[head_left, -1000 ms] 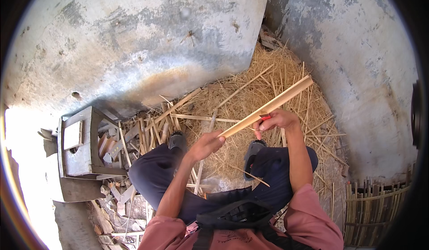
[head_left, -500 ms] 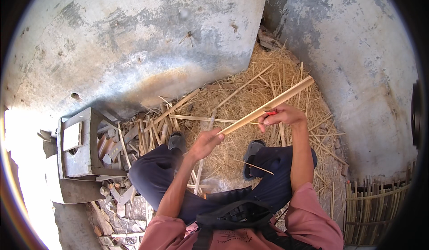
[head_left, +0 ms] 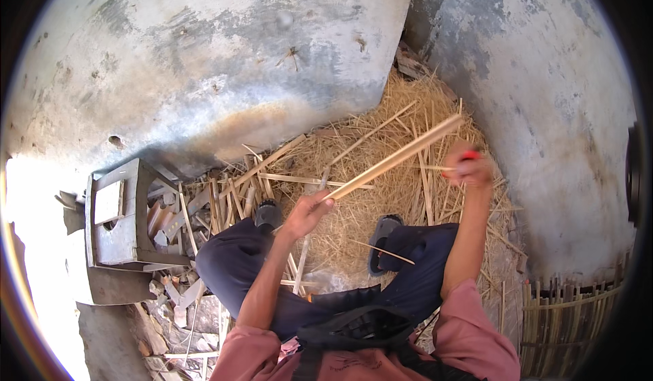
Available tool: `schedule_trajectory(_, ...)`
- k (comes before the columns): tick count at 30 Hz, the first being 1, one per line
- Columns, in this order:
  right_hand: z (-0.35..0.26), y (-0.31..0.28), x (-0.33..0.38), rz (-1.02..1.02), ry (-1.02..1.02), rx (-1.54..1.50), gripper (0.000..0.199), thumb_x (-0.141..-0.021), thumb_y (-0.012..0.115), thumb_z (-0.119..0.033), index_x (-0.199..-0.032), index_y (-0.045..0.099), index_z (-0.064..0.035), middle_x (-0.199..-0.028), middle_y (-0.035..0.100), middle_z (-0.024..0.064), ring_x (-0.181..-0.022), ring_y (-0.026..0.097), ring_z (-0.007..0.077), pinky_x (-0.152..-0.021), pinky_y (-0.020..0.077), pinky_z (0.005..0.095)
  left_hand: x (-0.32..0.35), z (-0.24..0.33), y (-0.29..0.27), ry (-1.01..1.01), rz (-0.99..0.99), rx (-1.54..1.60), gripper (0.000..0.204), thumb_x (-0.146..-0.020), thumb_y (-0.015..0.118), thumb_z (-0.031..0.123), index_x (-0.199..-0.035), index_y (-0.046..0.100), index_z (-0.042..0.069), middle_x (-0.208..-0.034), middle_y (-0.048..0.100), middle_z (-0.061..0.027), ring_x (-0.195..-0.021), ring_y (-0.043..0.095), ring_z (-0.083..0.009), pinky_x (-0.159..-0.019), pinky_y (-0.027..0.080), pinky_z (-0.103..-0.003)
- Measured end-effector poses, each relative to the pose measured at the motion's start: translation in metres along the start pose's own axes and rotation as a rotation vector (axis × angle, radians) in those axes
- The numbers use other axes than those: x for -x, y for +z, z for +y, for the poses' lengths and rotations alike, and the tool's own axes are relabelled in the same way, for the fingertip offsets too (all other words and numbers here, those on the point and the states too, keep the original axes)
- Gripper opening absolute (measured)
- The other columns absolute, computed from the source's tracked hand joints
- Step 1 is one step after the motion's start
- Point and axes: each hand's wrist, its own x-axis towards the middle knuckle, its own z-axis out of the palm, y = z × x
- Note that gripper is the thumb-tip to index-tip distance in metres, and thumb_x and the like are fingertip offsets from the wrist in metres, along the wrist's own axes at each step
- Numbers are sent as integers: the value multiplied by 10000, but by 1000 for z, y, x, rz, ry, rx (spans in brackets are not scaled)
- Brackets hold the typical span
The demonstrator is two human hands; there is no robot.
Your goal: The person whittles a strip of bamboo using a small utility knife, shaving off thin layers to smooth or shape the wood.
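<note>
My left hand (head_left: 307,212) grips the near end of a long pale bamboo strip (head_left: 398,156) that slants up to the right over the shavings. My right hand (head_left: 468,167) is closed round a red-handled tool (head_left: 469,155) just right of the strip's far part; its blade is hidden behind the hand. I sit with dark trousers (head_left: 238,262) and both feet in dark sandals (head_left: 385,233) on a bed of pale bamboo shavings (head_left: 381,197).
A small grey wooden stool (head_left: 119,218) lies on its side at the left among split bamboo offcuts (head_left: 218,201). Rough grey walls (head_left: 204,61) close in behind and on the right. A woven bamboo panel (head_left: 564,320) stands at the lower right.
My right hand with the red-handled tool has slid outward along the strip toward its far end. The left hand has kept its hold, and the strip has hardly shifted.
</note>
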Motion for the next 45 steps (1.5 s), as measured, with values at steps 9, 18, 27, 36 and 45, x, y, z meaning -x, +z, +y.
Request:
schedule_trajectory(9, -22, 5, 4, 729, 337, 256, 264, -1025, 677, -262, -1139, 810, -65, -654, 614, 2, -495, 454, 94, -485, 332, 261, -1, -12, -3, -53, 178, 530, 318, -1160, 542, 363, -1032, 609, 80, -766, 404, 74, -664, 339, -44, -586, 285, -250)
schedule_trajectory(18, 40, 51, -53, 335, 897, 943, 371, -998, 766, -369, -1052, 816, -5, -800, 754, 137, -684, 677, 189, -687, 508, 374, -9, 15, 5, -39, 185, 448, 358, -1158, 537, 395, -963, 570, 97, -723, 414, 65, -622, 366, -50, -563, 313, -253)
schedule_trajectory(27, 76, 117, -87, 483, 334, 267, 386, -1042, 732, -219, -1387, 698, -49, -1167, 773, 99, -1025, 704, 143, -866, 568, 324, -12, 27, 19, -57, 157, 347, 353, -1159, 531, 400, -993, 566, 91, -721, 452, 50, -600, 420, -61, -534, 364, -246)
schedule_trajectory(36, 109, 138, -90, 727, 318, 341, 237, -942, 850, -201, -1086, 806, -17, -809, 742, -7, -682, 606, 57, -650, 475, 249, -12, 28, 21, 11, 240, -4, 324, -1128, 603, 341, -1040, 648, 32, -717, 634, -52, -606, 559, -135, -581, 471, -333)
schedule_trajectory(45, 87, 127, -96, 690, 446, 546, 372, -972, 810, -312, -1194, 708, -31, -889, 708, 11, -746, 605, 89, -694, 490, 289, -14, 30, 16, -94, 338, -79, 381, -1148, 539, 353, -1060, 619, -9, -704, 607, -145, -629, 569, -215, -620, 467, -413)
